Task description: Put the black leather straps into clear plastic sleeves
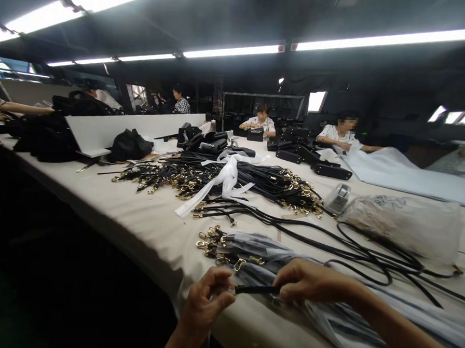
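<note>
Stretched between my hands is a black strap (255,289). My left hand (210,297) pinches its end, where a bit of gold metal shows between thumb and fingers. My right hand (300,281) is closed around the strap farther along. Just beyond lie wrapped straps (263,248) in clear plastic, their gold clasps (213,240) pointing left. Several loose black straps (276,225) run rightward across the table. Behind them a large pile of black straps with gold clasps (170,176) has white plastic strips (228,179) over it.
The cloth-covered table (144,216) drops off at its near left edge. At right sit a stuffed clear bag (405,224) and a grey device (338,197). Black bags (296,151) lie farther back. Co-workers (260,123) work along the far side; a white board (137,130) stands left.
</note>
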Available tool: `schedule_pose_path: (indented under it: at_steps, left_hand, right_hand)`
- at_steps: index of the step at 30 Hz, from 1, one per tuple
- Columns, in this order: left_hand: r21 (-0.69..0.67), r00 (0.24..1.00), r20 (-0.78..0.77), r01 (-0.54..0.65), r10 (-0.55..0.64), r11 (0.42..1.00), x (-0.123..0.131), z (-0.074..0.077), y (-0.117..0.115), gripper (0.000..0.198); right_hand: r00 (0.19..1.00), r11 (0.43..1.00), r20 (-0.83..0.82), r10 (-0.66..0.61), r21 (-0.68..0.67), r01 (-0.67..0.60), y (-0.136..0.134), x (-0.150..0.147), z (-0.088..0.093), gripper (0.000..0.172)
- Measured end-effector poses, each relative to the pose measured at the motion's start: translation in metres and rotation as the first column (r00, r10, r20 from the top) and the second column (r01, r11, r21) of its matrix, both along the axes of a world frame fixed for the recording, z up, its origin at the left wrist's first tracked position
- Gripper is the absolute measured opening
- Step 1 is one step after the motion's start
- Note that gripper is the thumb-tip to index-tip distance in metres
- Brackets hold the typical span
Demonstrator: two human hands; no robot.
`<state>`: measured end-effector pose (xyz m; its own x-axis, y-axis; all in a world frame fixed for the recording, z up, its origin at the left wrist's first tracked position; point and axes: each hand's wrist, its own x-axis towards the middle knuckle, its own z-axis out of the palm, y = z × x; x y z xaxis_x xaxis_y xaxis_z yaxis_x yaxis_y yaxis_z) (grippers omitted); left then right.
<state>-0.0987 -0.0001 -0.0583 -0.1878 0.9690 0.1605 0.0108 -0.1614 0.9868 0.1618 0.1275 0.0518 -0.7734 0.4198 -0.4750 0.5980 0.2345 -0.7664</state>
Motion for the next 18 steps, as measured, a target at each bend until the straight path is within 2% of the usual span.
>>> schedule_pose_path:
  at_steps: [3,6,9,11,14,16,18]
  left_hand:
    - [-0.016,0.997,0.049,0.055,-0.054,0.998,0.001,-0.003,0.004,0.035]
    - [-0.021,0.978,0.156,0.143,-0.138,0.989,0.005,-0.002,0.009,0.037]
    - [-0.043,0.912,0.311,0.294,-0.267,0.955,0.013,0.007,0.013,0.039]
    - [-0.067,0.884,0.345,0.359,-0.316,0.931,0.021,0.016,0.015,0.041]
    - [-0.067,0.926,0.188,0.344,-0.326,0.937,0.032,0.033,0.017,0.043]
    - [0.023,0.956,0.005,0.293,-0.293,0.956,0.038,0.045,0.016,0.044]
    - [0.181,0.952,-0.163,0.286,-0.258,0.941,0.041,0.053,0.014,0.041]
  right_hand:
    - [0.997,0.998,-0.026,-0.069,0.008,0.069,-0.001,0.001,0.0,0.027]
    - [0.998,0.999,0.049,-0.047,0.03,0.046,-0.003,-0.001,0.017,0.028]
    - [0.994,0.993,0.105,0.001,0.114,-0.013,-0.003,-0.003,0.037,0.025]
    - [0.992,0.977,0.123,0.026,0.205,-0.052,-0.005,-0.006,0.046,0.021]
    - [0.989,0.977,0.148,0.025,0.207,-0.056,-0.011,-0.012,0.05,0.022]
    - [0.992,0.996,0.124,0.008,0.09,-0.019,-0.015,-0.015,0.046,0.031]
    - [0.999,0.995,0.046,0.0,-0.104,0.005,-0.018,-0.017,0.037,0.039]
